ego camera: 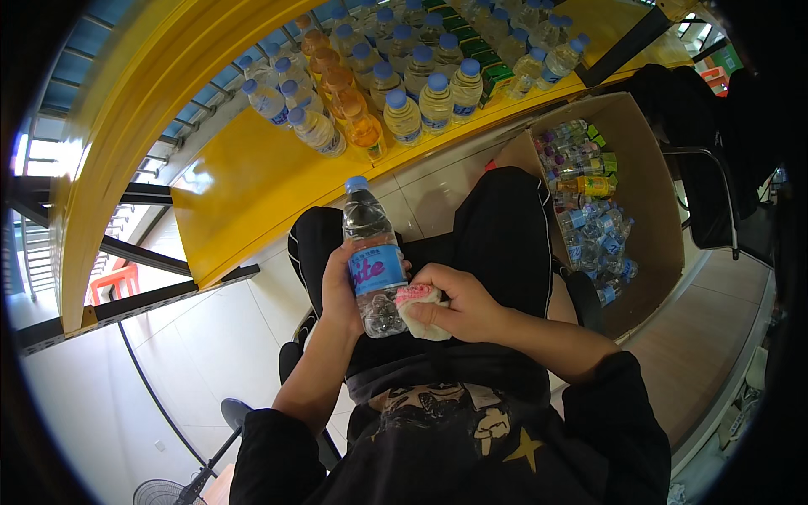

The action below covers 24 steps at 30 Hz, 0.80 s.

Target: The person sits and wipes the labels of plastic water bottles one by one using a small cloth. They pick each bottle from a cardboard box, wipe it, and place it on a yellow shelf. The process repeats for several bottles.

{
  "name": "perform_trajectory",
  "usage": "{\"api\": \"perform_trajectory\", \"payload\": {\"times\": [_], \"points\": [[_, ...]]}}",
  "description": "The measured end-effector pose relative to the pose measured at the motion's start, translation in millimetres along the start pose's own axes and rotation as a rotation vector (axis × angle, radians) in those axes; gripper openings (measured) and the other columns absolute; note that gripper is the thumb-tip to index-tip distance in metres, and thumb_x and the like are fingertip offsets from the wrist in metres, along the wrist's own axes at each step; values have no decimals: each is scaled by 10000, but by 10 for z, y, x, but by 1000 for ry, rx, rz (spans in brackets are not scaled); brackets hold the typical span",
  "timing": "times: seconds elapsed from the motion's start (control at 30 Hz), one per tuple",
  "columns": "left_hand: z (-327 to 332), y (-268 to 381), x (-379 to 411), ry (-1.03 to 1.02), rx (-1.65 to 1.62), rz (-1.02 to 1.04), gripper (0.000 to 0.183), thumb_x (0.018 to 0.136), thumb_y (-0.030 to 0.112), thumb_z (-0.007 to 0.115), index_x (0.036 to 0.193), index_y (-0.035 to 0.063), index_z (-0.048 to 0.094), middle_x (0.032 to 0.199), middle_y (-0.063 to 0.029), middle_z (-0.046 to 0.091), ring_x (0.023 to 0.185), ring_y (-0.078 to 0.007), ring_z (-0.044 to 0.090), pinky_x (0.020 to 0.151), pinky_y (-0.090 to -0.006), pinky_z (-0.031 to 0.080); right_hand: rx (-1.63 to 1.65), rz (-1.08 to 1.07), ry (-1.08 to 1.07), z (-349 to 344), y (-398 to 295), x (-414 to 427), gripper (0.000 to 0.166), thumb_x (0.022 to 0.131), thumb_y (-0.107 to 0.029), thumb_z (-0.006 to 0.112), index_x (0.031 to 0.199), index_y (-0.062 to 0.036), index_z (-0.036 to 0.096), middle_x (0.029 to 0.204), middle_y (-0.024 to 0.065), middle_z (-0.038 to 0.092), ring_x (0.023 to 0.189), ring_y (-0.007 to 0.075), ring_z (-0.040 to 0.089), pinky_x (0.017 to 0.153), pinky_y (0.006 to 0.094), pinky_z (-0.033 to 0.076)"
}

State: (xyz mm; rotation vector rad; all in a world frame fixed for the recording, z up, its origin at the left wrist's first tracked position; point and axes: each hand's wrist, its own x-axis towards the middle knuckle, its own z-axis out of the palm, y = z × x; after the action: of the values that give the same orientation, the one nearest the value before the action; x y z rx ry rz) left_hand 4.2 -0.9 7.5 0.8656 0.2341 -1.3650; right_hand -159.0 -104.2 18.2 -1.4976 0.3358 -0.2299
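Above my lap I hold a clear plastic water bottle (372, 268) with a blue cap and a blue label bearing writing. My left hand (341, 290) is wrapped around its side, with fingertips showing at the far edge. A crumpled white and pink cloth (421, 312) is pinched in my right hand (464, 303). The cloth touches the lower right side of the bottle, near its base. The bottle stands nearly upright in the view, cap pointing away from me.
Ahead, a yellow shelf (252, 183) carries rows of blue-capped bottles (435, 101), orange drink bottles (363, 129) and green cartons (497, 79). At right, a cardboard box (650, 189) contains several bottles lying down. A metal-armed chair (726, 196) stands beyond; a fan (167, 492) is at lower left.
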Motion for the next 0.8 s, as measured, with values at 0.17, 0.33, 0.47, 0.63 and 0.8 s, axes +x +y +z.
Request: {"api": "perform_trajectory", "payload": {"times": [0.17, 0.33, 0.47, 0.63, 0.8], "points": [[-6, 10, -6, -12, 18, 25, 557, 881, 462, 475, 1160, -18, 516, 993, -204, 633, 909, -319, 642, 818, -433, 537, -83, -43, 10, 0, 0, -9, 276, 839, -203, 700, 977, -12, 557, 859, 84, 583, 741, 155, 601, 652, 283, 481], [-70, 0, 10, -66, 48, 30, 586, 896, 482, 464, 1213, -10, 487, 1085, -226, 610, 960, -328, 630, 857, -446, 521, -109, -64, 50, 4, 2, 3, 211, 839, -149, 696, 940, -20, 564, 831, 44, 570, 715, 98, 562, 623, 249, 455], [-157, -68, 27, -132, 132, 77, 627, 897, 497, 488, 1282, 4, 438, 1161, -237, 575, 1020, -326, 611, 896, -451, 503, -115, -56, 105, -4, 23, 14, 242, 813, -167, 717, 936, -18, 571, 832, 70, 575, 716, 143, 585, 631, 271, 468], [-150, -136, -3, -246, 245, 163, 663, 867, 378, 618, 1358, 22, 348, 1263, -188, 516, 1127, -291, 553, 957, -426, 462, -161, -105, 179, -65, 17, 30, 236, 804, -151, 721, 930, -18, 573, 828, 70, 574, 716, 141, 579, 630, 264, 460], [-18, -96, -107, -202, 256, 100, 671, 753, 142, 730, 1324, 59, 386, 1185, -103, 553, 1084, -222, 549, 938, -373, 449, -192, -163, 248, -131, -13, 54, 206, 810, -97, 709, 927, -16, 560, 842, 54, 573, 731, 98, 552, 640, 241, 444]]}}
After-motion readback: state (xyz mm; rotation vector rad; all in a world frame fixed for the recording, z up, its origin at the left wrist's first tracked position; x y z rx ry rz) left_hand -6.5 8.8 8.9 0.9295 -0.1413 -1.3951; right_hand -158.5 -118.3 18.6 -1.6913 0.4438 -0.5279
